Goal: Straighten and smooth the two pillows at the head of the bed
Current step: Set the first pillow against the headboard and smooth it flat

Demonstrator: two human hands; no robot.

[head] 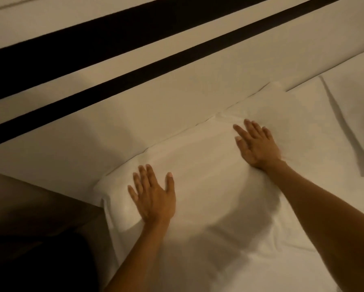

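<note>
A white pillow [202, 178] lies flat against the headboard, directly in front of me. My left hand [152, 193] rests palm down on its near-left part, fingers spread. Palm down on the pillow's right part lies my right hand [256, 144], fingers apart and pointing toward the headboard. Neither hand holds anything. A second white pillow [354, 114] lies to the right, partly cut off by the frame edge, with a deep crease between the two.
The cream headboard [92, 127] with two black horizontal bands runs diagonally behind the pillows. A dark wooden surface [29, 207] sits to the left of the bed. White sheet [229, 266] covers the bed below the pillow.
</note>
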